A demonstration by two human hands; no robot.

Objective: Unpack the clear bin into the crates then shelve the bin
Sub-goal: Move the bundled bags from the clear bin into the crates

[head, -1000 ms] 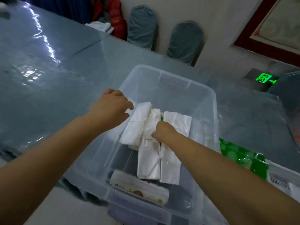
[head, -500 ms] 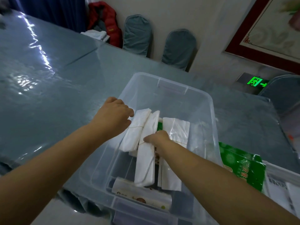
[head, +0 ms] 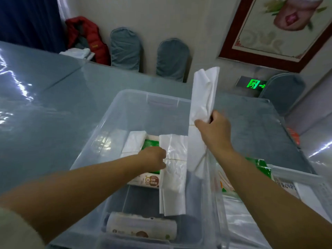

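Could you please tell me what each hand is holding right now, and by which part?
The right hand grips a white bag bundle around its banded middle, above the clear bin. The left hand pinches another bundle at its rubber band.

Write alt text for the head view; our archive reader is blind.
The right hand lifts a banded white plastic-bag bundle above a clear plastic bin. The left hand grips another white bundle inside it, on a grey table.
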